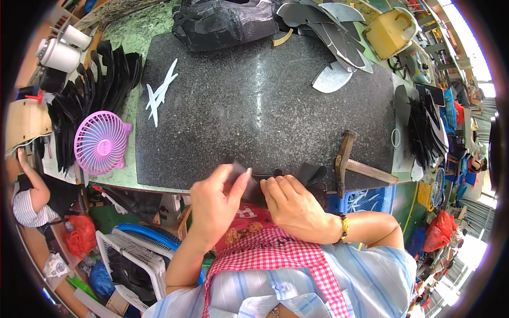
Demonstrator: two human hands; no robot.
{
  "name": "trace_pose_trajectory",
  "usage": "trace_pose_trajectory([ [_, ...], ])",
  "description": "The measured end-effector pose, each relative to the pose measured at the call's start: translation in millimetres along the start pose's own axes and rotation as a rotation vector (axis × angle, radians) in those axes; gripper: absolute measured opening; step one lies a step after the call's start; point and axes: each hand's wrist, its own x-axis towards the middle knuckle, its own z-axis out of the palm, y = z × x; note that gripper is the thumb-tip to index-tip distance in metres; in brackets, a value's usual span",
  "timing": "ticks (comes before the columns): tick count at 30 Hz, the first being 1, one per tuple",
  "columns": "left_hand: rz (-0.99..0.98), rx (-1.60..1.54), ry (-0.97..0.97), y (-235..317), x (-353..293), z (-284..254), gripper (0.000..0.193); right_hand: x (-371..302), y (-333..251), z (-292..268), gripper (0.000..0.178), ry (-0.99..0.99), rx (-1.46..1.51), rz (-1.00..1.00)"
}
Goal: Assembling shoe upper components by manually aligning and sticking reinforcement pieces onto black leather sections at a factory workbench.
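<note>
Both my hands are at the near edge of the dark, speckled work slab. My left hand (214, 199) pinches a thin black sheet piece (241, 174) between thumb and fingers; part of it is blurred. Close beside it, my right hand (289, 200) has its fingers bent together over the black material at the table edge. What lies under those fingers is mostly hidden. More black pieces (313, 174) lie just past my right knuckles. To the right of them, a hammer (366, 170) with a wooden handle rests on the slab.
Pale strips (159, 93) lie on the slab's left. Beyond stand a pink basket (104, 142) and black cut pieces (95, 79). At the far side are a black bundle (225, 25), grey curved pieces (339, 40) and a yellow container (389, 33). A blue basket (371, 200) hangs below the right edge.
</note>
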Motion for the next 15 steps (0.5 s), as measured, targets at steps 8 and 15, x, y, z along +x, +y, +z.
trace_pose_trajectory([
  [8,0.256,0.263,-0.016,-7.2,21.5,-6.3,0.026,0.0,-9.8,-4.9,0.042,-0.101,-0.237,-0.1],
  [15,0.304,0.154,-0.044,-29.1,33.4,-10.3,0.019,1.7,-12.4,2.6,0.057,-0.115,-0.18,-0.009],
])
